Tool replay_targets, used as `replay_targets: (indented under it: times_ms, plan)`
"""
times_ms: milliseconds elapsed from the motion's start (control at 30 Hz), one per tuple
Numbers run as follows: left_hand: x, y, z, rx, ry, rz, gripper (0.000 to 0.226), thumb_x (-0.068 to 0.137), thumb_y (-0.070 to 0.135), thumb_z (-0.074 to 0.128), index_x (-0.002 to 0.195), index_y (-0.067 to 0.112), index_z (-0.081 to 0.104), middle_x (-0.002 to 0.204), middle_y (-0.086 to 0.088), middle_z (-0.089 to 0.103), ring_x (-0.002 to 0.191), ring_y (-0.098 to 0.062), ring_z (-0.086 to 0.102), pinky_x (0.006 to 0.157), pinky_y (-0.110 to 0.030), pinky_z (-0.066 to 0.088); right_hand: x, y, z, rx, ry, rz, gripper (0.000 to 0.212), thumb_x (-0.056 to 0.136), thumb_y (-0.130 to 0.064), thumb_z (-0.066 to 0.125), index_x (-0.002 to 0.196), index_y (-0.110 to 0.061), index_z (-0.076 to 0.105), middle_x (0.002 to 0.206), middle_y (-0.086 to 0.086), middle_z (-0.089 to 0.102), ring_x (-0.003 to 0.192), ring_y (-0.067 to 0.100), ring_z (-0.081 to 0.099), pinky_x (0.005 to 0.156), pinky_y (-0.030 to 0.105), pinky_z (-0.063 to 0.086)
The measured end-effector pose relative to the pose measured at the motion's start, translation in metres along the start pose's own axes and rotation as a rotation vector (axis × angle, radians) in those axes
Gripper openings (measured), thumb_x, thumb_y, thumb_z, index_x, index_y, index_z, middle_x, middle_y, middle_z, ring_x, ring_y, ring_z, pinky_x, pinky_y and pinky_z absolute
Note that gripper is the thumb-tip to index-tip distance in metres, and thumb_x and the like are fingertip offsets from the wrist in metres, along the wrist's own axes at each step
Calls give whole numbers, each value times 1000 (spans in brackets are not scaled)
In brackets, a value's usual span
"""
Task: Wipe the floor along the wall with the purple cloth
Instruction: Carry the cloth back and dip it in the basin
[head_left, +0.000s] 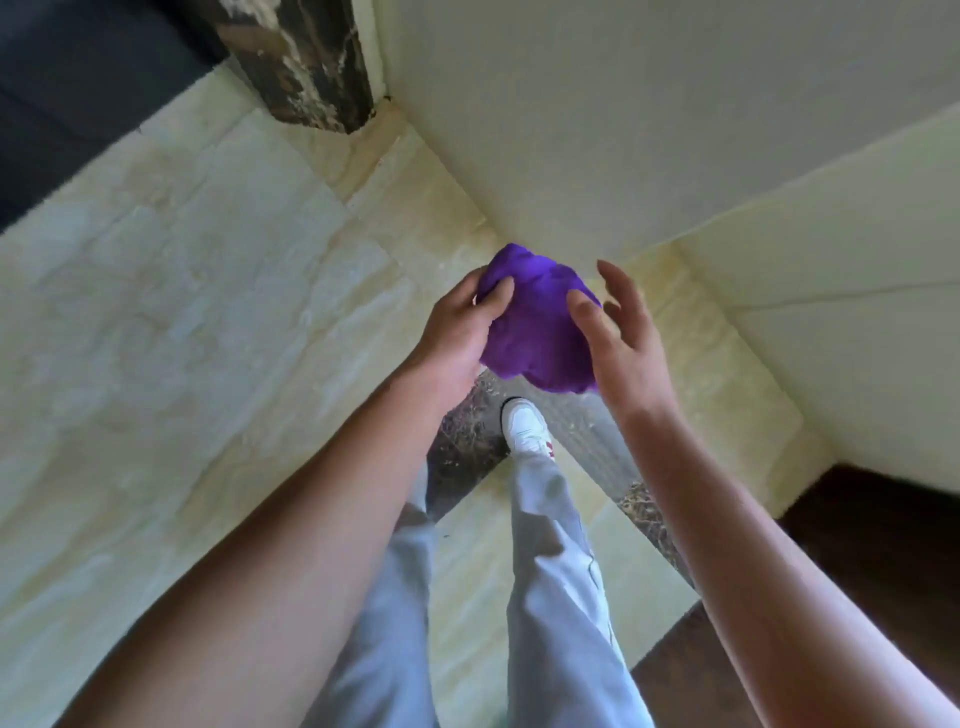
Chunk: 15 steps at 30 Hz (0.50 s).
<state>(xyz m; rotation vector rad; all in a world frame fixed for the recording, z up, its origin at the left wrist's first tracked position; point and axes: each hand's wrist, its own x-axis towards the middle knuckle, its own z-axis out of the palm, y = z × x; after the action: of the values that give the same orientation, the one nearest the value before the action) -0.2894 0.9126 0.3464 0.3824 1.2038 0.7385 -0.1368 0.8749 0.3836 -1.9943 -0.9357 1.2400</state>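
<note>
A bunched purple cloth (537, 322) hangs in the air at the centre of the view, well above the floor. My left hand (462, 332) grips its left side with thumb and fingers closed into the fabric. My right hand (621, 338) is at the cloth's right side, fingers spread, thumb touching the fabric. The pale marble floor (208, 312) meets a cream wall (597, 130) just beyond the cloth, with a skirting strip running along the wall's foot.
I stand in grey trousers with a white shoe (527, 426) on a dark speckled floor strip. A dark marbled pillar (306, 62) rises at the far corner. A dark wooden surface (883, 561) lies at the lower right. Dark flooring sits at the top left.
</note>
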Motion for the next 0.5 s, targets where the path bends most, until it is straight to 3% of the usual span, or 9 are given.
replay_targets:
  times_ms: [67,133,200,333,500]
  plan:
    - [-25,2,15,90,-93,10,21,98,15,61,117,17,67,124,-16,69,111,-27,65,104,-47,49,-32,13,-13,455,-9,246,54,95,-46,62,143,-25,50,136,-1,63,118,8,64,104,36,50]
    - [-46,5,25,142,-171,35,21,97,13,62,116,18,67,122,-12,70,112,-24,65,106,-46,47,-60,20,-22,761,-118,263,59,98,-46,58,146,-14,47,144,13,57,132,28,56,114,51,41]
    - [-66,4,36,233,-242,55,20,96,14,62,114,19,68,117,-8,70,109,-20,65,105,-44,47,-88,23,-34,871,-98,218,61,96,-41,64,148,-18,43,146,11,56,134,30,54,114,54,40]
    - [-105,-15,70,453,-373,59,24,93,19,63,117,18,66,120,-8,71,113,-19,65,107,-42,48,-150,42,-70,780,188,205,63,87,-23,76,145,-25,50,136,-2,65,124,17,63,108,44,49]
    - [-158,-77,100,736,-503,96,38,98,9,58,136,11,56,132,-8,64,123,-19,60,112,-40,44,-230,82,-114,464,438,141,54,92,-16,70,143,-26,54,137,-5,62,126,8,59,114,34,43]
